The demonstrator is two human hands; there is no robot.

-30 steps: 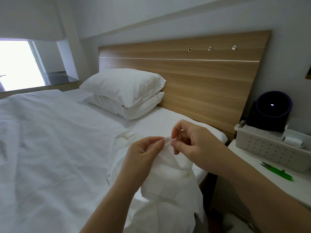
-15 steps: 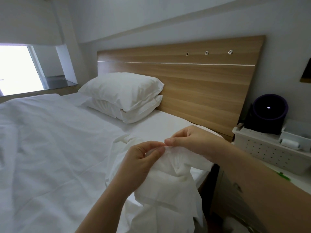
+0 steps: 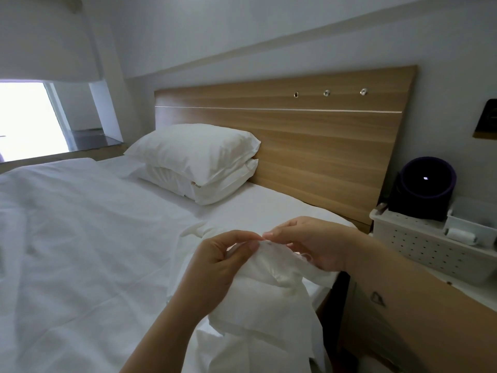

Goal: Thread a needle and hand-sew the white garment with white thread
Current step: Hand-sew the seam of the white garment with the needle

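Bunching garment (image 3: 269, 300) btwn both hands

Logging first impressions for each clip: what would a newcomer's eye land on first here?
Two bare hands, left hand and right hand, pinch a bunched white garment at lower centre. Behind it, stacked white pillows lean on a wooden headboard.

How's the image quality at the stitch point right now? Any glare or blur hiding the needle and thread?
Head view: the window at upper left is blown out to pure white; the room is dim. The white garment reads as flat white on white bedding, so needle and thread cannot be made out between the left hand and right hand. Wide-angle bending curves the headboard.
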